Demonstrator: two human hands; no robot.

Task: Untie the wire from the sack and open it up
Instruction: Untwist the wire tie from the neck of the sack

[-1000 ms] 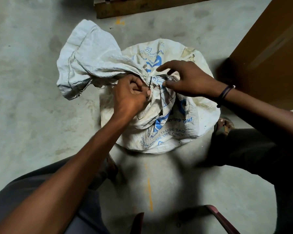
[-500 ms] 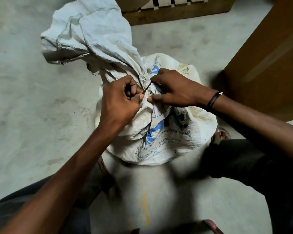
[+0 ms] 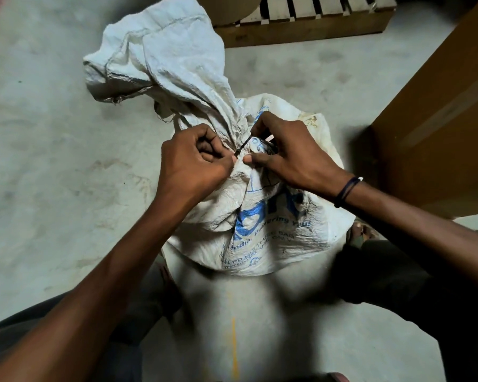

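Head view: wooden pallet [image 3: 301, 26] behind sack [image 3: 260, 216]; brown box [image 3: 439, 119] beside it.

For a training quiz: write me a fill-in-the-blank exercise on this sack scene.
1. The white sack carries ____ printed lettering.
2. The dark wire runs between the left hand and the ____ hand.
3. The wristband sits on the ____ wrist.
4. The sack's neck is still ____.

Missing words: blue; right; right; tied
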